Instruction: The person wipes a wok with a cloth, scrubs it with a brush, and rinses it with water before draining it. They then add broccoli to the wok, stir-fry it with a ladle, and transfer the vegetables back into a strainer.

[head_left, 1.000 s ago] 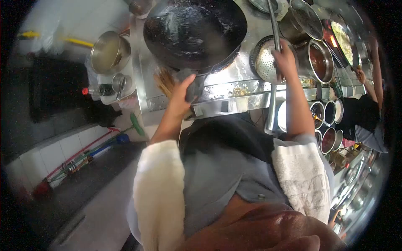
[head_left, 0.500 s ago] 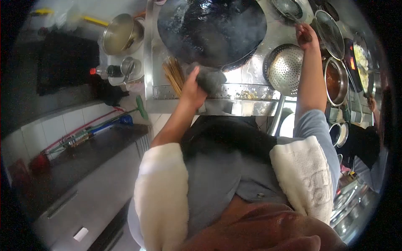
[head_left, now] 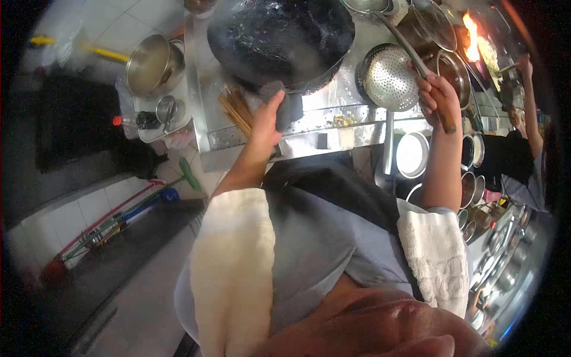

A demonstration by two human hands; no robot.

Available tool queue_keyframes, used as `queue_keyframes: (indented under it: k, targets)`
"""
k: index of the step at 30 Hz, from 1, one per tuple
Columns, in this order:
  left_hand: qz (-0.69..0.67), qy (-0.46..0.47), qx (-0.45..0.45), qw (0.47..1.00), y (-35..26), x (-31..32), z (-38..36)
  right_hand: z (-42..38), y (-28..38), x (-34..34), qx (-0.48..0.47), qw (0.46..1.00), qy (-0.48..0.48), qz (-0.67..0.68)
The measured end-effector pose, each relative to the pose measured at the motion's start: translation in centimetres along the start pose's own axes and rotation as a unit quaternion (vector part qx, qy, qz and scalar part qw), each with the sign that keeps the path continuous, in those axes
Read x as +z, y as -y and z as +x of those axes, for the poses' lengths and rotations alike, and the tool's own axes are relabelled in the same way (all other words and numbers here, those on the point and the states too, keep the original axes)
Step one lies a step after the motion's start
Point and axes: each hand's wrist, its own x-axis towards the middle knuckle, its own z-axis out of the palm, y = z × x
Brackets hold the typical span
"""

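The left hand clenches a dark cloth on the wok rim while the right hand grips the ladle handle; likely about to scoop, needing a steady wok

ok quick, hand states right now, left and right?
Left hand: closed on the dark grey folded cloth at the rim of the big black wok.
Right hand: closed on the long metal ladle handle.

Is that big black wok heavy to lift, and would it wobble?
Probably heavy: the wok is wide, dark metal, and the left hand grips its edge through a cloth. Its round bowl would likely rock on a flat surface. It looks wet, so maybe slippery.
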Motion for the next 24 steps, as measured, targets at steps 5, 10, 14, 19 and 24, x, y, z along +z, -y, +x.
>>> queue_keyframes:
  k: [5, 10, 14, 19, 24]
  targets:
    - [0.221, 0.006, 0.076, 0.972, -1.0, -9.8, -4.9, -4.6, -2.7, 4.9, 0.001, 0.980, -0.068, -0.187]
    - [0.264, -0.067, -0.025, 0.962, -1.9, -18.4, -9.1, -4.3, -6.6, 6.9, -0.016, 0.872, -0.086, -0.482]
    - [0.639, -0.095, 0.173, 0.743, 0.9, -23.9, -7.4, -2.7, -10.7, 9.0, -0.028, 0.667, -0.176, -0.723]
    - [0.694, -0.179, 0.199, 0.669, 2.3, -24.9, -7.3, -0.7, -15.1, 12.1, -0.094, 0.664, -0.131, -0.730]
    - [0.406, -0.162, 0.106, 0.893, 3.0, -25.3, -12.4, 2.8, -18.8, 20.6, -0.138, 0.813, 0.030, -0.565]
